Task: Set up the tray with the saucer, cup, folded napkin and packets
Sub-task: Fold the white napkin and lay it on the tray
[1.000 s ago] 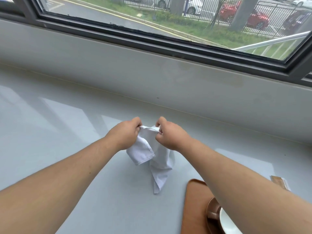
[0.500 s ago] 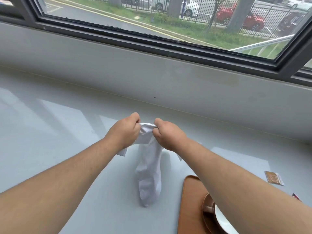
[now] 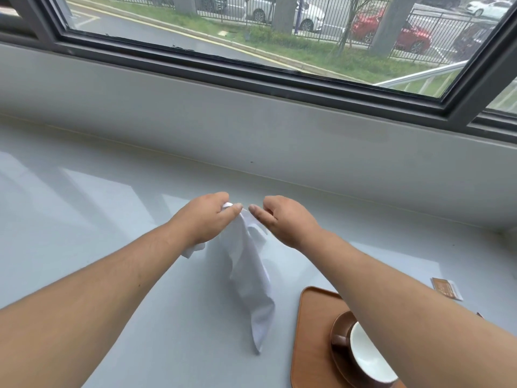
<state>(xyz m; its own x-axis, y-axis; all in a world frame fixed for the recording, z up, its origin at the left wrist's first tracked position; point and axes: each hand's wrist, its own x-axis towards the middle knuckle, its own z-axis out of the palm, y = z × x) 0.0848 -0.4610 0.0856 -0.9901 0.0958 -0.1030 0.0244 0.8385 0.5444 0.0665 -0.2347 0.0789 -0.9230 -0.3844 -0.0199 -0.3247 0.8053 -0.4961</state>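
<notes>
A white cloth napkin [image 3: 249, 278] hangs down over the grey counter, unfolded and loose. My left hand [image 3: 205, 218] pinches its top edge. My right hand [image 3: 285, 219] is just to the right, its fingers touching the napkin's upper edge, thumb and finger slightly apart. At the lower right lies a brown tray [image 3: 310, 331] with a brown saucer [image 3: 340, 326] and a brown cup with a white inside [image 3: 366, 357] on it, partly hidden by my right forearm. A brown packet [image 3: 446, 288] lies on the counter right of the tray.
The grey counter [image 3: 84, 219] runs to a low wall under a dark-framed window [image 3: 251, 71] at the back. A second small packet edge [image 3: 479, 315] shows beside my right arm.
My hands have moved slightly apart. The napkin now hangs longer and straighter from my left hand, and my right hand's grip on it has loosened.
</notes>
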